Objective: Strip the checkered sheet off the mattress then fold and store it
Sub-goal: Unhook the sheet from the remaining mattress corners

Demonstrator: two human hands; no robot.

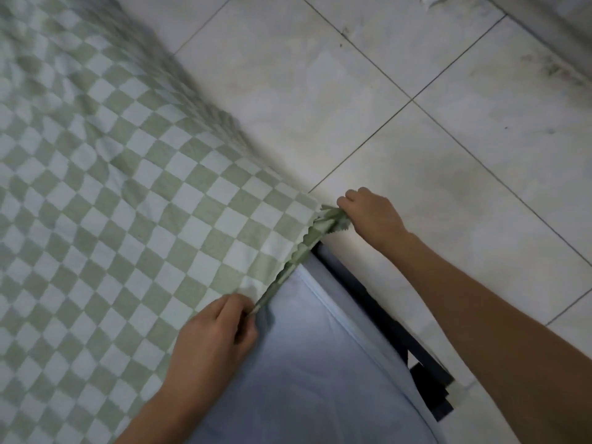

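Both the left hand [217,334] and right hand [371,216] grip pinch the checkered sheet [128,203] edge.

We're looking at the checkered sheet [128,203] now, and it's reading as soft woven cloth, matt all over, rumpling into shallow creases. Its hem [304,248] is showing a crinkled, wavy edge where it's bunching up. Underneath, the mattress [304,363] is wearing a pale fabric cover, smooth and matt, with a piped seam running along its edge. The floor [416,75] is coming across as pale stone-look tile, faintly glossy, scuffed and smudged, with dark grout lines. The bed frame [429,389] is looking dark and matt, possibly painted metal, though it's too shadowed for us to say.
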